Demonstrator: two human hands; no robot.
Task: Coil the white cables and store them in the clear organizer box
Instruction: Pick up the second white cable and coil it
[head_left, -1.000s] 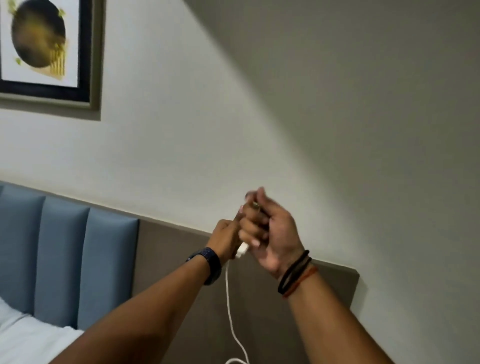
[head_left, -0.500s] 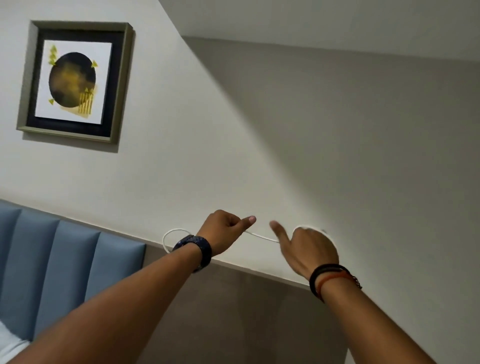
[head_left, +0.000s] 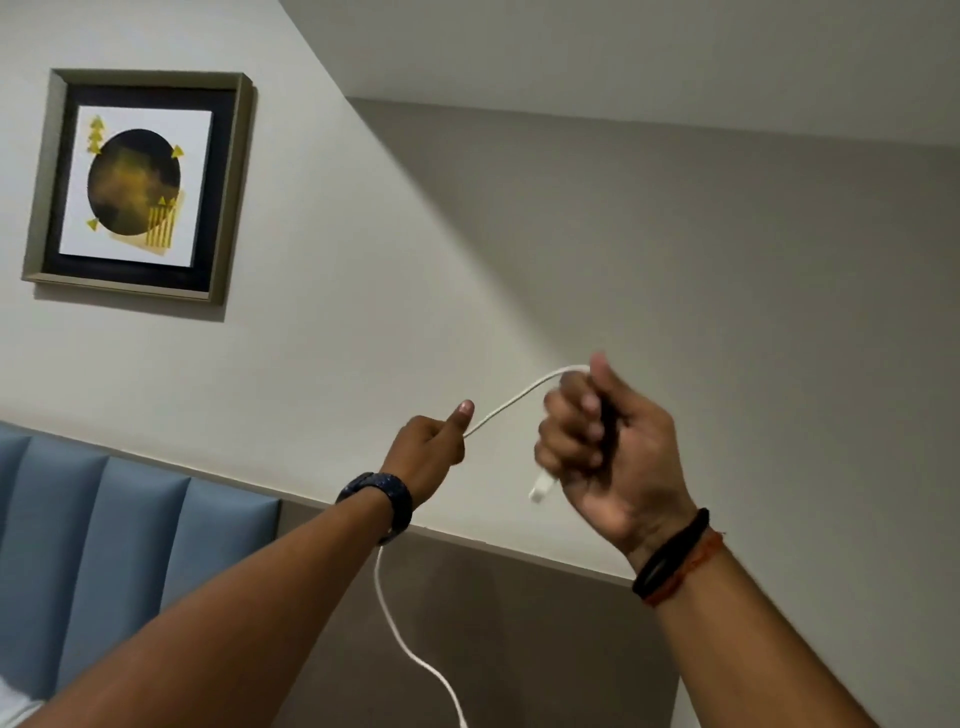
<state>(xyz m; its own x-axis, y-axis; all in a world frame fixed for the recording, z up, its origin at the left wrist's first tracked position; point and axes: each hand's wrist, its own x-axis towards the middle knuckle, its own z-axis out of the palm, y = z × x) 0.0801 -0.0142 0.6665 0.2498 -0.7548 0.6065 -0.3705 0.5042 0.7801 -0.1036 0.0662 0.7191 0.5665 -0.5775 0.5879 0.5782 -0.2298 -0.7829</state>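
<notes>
Head view: below and right of the framed picture (head_left: 140, 187), the left grip (head_left: 431, 447) pinches the white cable (head_left: 511, 404) under its thumb. Farther right of the picture, the right grip (head_left: 602, 452) is curled round the cable's end, with the plug (head_left: 543, 488) poking out beneath. The cable's slack hangs down out of frame. By my reading, coiling has barely begun. The clear organizer box is not in view, so storing remains.

Head camera, tilted up toward wall (head_left: 395, 291), hands close.
</notes>
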